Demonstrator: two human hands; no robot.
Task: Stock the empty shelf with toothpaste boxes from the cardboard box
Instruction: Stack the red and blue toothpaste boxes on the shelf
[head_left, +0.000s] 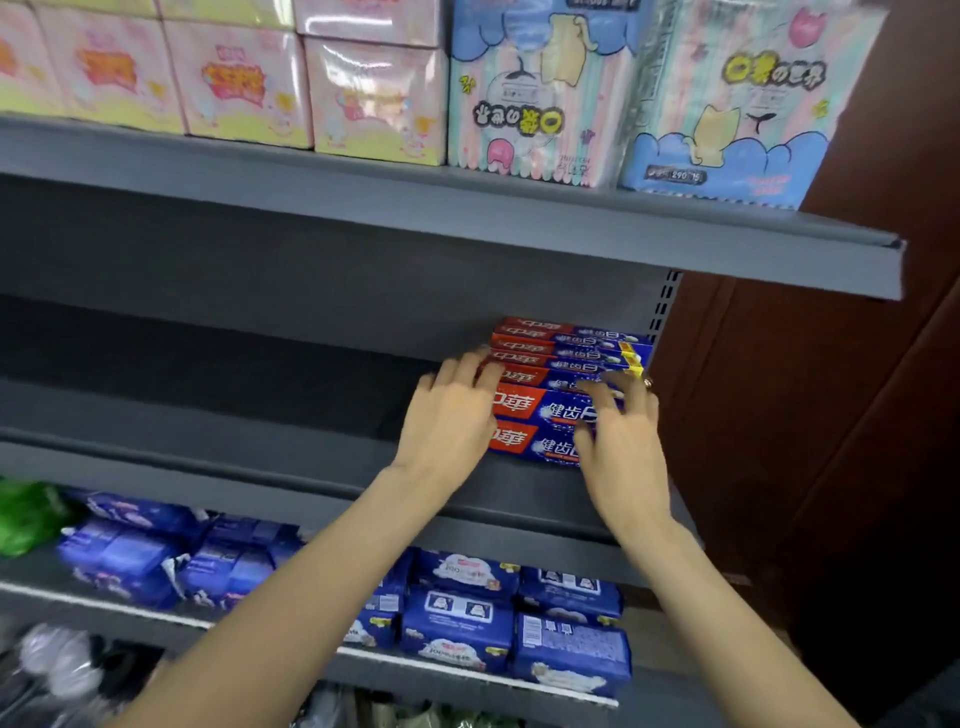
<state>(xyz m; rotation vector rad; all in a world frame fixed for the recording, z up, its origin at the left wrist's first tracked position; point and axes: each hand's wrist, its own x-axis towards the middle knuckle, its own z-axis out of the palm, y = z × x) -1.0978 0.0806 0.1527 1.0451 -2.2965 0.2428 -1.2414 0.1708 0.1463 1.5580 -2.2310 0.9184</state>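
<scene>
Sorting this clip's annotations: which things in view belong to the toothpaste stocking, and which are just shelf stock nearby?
Part of the job:
toothpaste boxes
middle shelf
left hand, fingers straight against the stack's left end
right hand, fingers on the stack's front

Just nearby:
pink packs
pastel cat packs
blue packs
green bag

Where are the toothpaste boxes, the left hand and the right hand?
toothpaste boxes (563, 413): head view, front face of the second-lowest box in the stack.
left hand (449, 415): head view, back of the hand, fingers against the stack's left end.
right hand (626, 447): head view, back of the hand, fingers over the stack's right part.
</scene>
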